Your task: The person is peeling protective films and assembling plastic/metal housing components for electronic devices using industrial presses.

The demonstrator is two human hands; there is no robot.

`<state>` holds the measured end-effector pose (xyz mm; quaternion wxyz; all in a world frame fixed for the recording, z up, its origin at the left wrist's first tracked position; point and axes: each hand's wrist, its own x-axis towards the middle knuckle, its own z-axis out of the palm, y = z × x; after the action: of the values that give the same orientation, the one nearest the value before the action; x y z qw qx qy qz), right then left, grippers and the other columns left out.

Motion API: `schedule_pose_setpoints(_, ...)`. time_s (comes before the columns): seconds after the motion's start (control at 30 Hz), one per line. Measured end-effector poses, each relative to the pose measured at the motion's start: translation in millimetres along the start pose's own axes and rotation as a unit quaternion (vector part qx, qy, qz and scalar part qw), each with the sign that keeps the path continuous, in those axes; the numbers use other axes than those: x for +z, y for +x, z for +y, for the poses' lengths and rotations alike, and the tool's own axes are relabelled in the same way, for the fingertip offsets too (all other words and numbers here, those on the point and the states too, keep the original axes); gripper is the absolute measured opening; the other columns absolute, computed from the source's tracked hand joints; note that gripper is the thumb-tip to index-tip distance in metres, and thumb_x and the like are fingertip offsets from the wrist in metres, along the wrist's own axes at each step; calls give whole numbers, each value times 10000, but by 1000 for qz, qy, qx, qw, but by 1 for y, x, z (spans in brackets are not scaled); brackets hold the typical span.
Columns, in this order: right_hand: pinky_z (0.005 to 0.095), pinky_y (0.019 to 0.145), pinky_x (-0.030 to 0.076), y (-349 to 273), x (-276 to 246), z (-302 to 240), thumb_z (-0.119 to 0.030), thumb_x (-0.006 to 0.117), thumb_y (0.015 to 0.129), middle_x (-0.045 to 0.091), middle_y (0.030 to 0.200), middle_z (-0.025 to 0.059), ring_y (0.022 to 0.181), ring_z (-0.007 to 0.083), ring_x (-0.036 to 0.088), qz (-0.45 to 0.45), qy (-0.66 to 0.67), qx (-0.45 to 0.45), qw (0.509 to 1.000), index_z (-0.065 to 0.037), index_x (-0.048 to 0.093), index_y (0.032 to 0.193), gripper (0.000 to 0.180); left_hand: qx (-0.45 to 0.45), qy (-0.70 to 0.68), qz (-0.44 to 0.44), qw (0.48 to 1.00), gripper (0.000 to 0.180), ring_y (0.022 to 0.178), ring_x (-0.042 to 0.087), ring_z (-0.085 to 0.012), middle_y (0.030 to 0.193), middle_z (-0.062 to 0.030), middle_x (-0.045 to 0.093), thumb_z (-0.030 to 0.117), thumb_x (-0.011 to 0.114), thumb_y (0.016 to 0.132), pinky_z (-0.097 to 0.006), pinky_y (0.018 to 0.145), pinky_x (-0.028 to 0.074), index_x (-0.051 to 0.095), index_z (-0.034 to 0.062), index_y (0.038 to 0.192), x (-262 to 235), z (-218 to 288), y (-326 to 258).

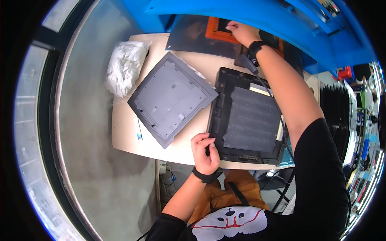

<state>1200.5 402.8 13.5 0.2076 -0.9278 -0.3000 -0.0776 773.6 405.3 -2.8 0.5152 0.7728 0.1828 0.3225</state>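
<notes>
A black rectangular tray lies in front of me, with a dark grey ribbed pad in it. My left hand is closed at the tray's near left edge, its curled fingers against the rim. Far ahead, my right hand reaches to an orange frame with a dark middle. Its fingertips are pinched together over that frame; whatever they hold is too small to make out. Left of the tray, a flat grey plastic cover rests at an angle, one corner meeting the tray's edge.
A clear bag of white pieces sits at the table's far left. A dark cable with a thick connector runs along my right forearm over the tray. Blue metal framing overhangs the far side. Stacked black sheets stand at right.
</notes>
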Motion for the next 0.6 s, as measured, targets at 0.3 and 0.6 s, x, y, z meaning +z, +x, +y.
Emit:
schedule_pose_setpoints(0.3, 487, 863, 456, 9, -1, 1, -300, 595, 916, 700, 964, 136, 980, 341, 638, -29, -116, -55, 991, -117, 705, 936, 215, 18, -57, -2, 998, 318, 983, 547, -344, 1038, -146, 553, -119, 564, 690, -418, 872, 450, 589, 42, 964, -5, -12, -2)
schedule_pose_setpoints(0.6, 436, 858, 447, 11, -16, 11, -186, 574, 919, 655, 959, 166, 988, 372, 586, -40, -55, -65, 996, -37, 608, 921, 152, 21, -79, 22, 996, 344, 985, 560, -325, 1020, -102, 575, -97, 588, 646, -408, 879, 420, 612, 67, 947, -5, -12, 0)
